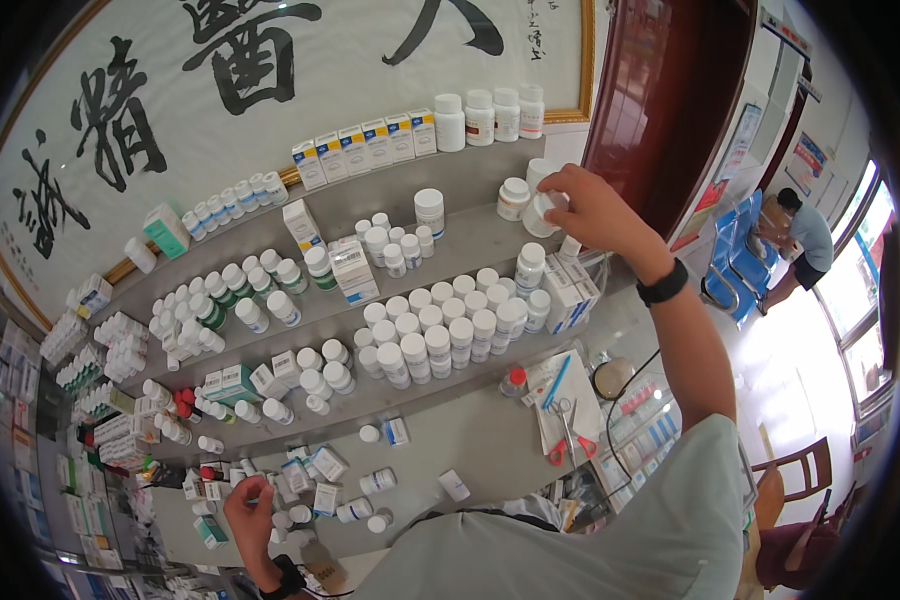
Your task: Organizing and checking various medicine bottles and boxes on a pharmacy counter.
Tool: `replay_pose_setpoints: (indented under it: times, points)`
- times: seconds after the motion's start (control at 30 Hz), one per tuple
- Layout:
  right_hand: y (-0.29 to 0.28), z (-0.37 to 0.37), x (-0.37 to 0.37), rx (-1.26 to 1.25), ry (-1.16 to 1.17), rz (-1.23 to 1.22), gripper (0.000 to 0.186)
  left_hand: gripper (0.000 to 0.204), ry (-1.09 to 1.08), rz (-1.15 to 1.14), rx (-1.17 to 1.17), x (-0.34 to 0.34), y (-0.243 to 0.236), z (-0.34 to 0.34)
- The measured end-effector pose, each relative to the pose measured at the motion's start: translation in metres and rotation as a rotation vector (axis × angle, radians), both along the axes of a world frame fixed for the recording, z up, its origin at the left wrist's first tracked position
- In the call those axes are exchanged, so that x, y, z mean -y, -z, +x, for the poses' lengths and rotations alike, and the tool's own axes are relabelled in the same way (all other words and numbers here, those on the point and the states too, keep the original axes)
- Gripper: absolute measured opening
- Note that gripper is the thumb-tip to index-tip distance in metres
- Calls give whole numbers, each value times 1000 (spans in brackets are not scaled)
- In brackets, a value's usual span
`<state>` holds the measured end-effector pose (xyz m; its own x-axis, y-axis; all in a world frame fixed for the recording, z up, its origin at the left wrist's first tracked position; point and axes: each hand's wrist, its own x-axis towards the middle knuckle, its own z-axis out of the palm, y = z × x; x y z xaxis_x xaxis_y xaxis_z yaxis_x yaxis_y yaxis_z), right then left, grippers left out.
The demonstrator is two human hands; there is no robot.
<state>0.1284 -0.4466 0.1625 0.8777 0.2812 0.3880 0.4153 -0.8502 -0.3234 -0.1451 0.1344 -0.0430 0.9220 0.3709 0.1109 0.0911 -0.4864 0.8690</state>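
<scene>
My right hand [592,212] reaches up to the right end of the upper shelf, its fingers closed round a white pill bottle [540,216]. Another white bottle [542,172] stands just behind it, and a shorter white jar [513,199] is close on the left. Low on the left, my left hand [249,512] hangs over the counter with its fingers curled together; whether anything is in them is hidden. Nearest to it are small white bottles and a green-and-white box [210,531]. Further right on the counter lie white bottles [354,510] on their sides.
Stepped grey shelves [460,225] carry rows of white bottles and medicine boxes [350,272]. Red-handled scissors [568,432] and a blue pen [558,382] lie on paper at the right, beside a red-capped jar [513,382]. A person [802,240] bends by blue chairs [735,255] beyond.
</scene>
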Motion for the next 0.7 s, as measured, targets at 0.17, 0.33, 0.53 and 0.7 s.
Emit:
replay_pose_setpoints:
  times: [0.17, 0.33, 0.53, 0.7]
  points:
    - [11, 29, -10, -74, 11, -98, 37, 16, -40, 1, 2, 0, 3, -4]
    - [17, 45, -14, -125, -2, -159, 39, 16, -28, -23, -10, -2, 1, -7]
    - [24, 55, -10, -121, 26, -176, 35, 17, -53, 18, -11, -4, 8, -6]
    - [23, 50, -11, -56, 21, -158, 25, 17, -45, 20, 1, -5, 7, -7]
